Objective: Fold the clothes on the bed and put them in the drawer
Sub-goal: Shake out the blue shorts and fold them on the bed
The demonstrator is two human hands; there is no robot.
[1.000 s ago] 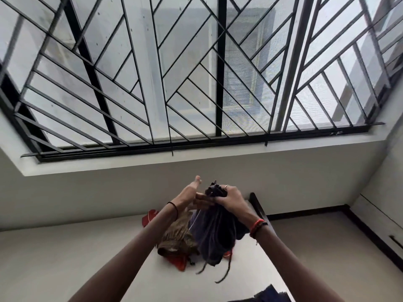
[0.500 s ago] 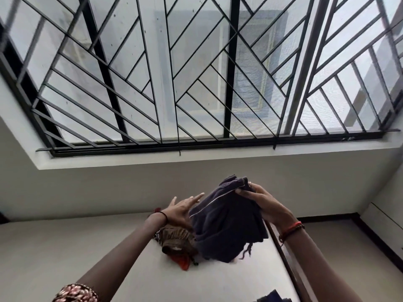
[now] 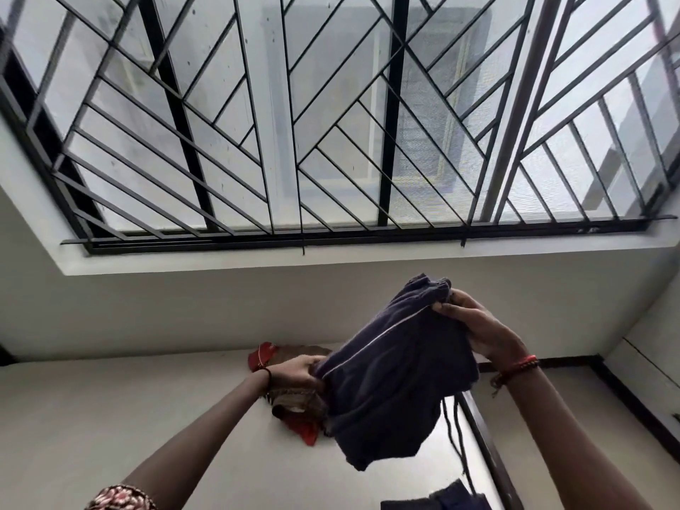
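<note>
A dark navy garment [image 3: 393,384] with a thin white stripe hangs in the air above the pale bed [image 3: 110,417]. My right hand [image 3: 478,325] grips its bunched upper end, high and to the right. My left hand [image 3: 300,371] holds its lower left edge. Dark drawstrings dangle below it on the right. A heap of brown and red clothes [image 3: 294,410] lies on the bed behind and under the garment, partly hidden. Another dark garment [image 3: 441,498] shows at the bottom edge. No drawer is visible.
A large window with a black metal grille [image 3: 331,123] fills the upper half above a white sill. The bed's dark frame edge [image 3: 485,447] runs down the right side, with pale floor and a dark skirting beyond it.
My left hand, which was open beside the garment, now holds its lower left edge. My right hand has lifted the upper end, so the garment is stretched out between both hands.
</note>
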